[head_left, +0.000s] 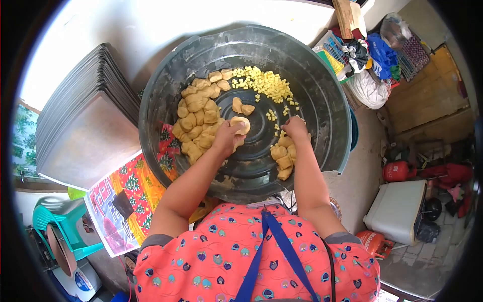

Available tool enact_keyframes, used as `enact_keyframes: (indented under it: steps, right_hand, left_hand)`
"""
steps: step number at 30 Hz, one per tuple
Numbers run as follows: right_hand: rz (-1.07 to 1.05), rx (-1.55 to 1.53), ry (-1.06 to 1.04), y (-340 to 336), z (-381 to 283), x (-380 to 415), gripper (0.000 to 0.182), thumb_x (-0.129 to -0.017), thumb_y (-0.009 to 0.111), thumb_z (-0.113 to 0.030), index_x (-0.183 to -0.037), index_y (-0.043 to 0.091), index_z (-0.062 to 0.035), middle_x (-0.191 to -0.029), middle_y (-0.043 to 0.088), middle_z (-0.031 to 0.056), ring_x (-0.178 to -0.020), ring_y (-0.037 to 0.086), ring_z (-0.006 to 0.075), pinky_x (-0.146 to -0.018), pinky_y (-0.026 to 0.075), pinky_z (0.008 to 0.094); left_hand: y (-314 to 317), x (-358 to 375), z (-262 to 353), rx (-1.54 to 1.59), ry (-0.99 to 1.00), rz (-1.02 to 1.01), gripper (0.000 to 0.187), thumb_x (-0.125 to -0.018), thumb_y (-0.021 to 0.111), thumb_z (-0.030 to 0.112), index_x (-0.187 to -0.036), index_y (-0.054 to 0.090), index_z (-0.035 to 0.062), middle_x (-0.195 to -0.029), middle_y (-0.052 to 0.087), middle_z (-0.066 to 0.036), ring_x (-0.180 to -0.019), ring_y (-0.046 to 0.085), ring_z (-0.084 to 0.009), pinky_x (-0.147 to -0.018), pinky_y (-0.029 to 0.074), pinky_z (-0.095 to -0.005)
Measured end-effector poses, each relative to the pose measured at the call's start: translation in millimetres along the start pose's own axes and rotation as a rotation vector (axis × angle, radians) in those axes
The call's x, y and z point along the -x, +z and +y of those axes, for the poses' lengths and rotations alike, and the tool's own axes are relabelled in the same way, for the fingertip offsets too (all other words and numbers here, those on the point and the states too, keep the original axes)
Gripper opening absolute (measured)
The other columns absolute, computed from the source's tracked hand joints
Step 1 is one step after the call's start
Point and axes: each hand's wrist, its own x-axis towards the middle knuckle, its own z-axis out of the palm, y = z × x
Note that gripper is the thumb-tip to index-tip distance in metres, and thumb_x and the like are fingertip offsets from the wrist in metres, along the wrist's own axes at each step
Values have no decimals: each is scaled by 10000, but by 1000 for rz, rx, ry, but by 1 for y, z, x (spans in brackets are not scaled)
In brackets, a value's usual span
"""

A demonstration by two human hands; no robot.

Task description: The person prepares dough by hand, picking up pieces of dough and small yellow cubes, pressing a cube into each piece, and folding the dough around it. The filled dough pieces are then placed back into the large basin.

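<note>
A large dark round tub (166,100) holds pieces of tan dough and small yellow cubes. My left hand (227,137), over the tub's middle, is closed around a flattened round of dough (241,124). Many dough pieces (195,108) lie massed along the tub's left side, and two small dough lumps (243,106) sit just beyond my left hand. My right hand (296,127) is lowered at the near end of the scattered yellow cubes (269,85), its fingers drawn together; what they pinch, if anything, is hidden. Below it rests another group of dough pieces (284,157).
A stack of flat trays (90,126) leans at the left, by a colourful printed sheet (121,201) and a green plastic chair (65,224). Crates and cloths (367,55) crowd the far right. A white box-like container (395,211) and red gas cylinders (372,242) stand at the right.
</note>
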Motion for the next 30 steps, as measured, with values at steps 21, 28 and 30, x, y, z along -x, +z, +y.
enact_keyframes:
  steps: [21,28,30]
  right_hand:
    - [37,-382,-70,-2,-33,23,258,-770,701,-181,-956,627,-18,-891,660,119,-837,626,193,-754,477,304]
    - [-409,-853,-390,12,-52,38,241,-807,685,-128,-1004,646,5,-825,656,69,-725,573,104,-707,463,255]
    - [-315,-735,-445,21,-56,42,231,-795,697,-122,-982,648,5,-819,655,68,-726,575,109,-708,467,255]
  left_hand:
    - [-4,-6,-7,19,24,-51,300,-817,565,-21,-1105,483,-29,-1058,579,-126,-920,611,-236,-799,542,-355]
    - [-2,1,-5,-49,-75,-132,332,-842,551,16,-1157,472,-57,-1049,586,-129,-930,614,-222,-816,532,-317]
    - [0,2,-5,-72,-89,-150,328,-846,539,18,-1159,475,-58,-1044,588,-128,-928,617,-219,-808,535,-306]
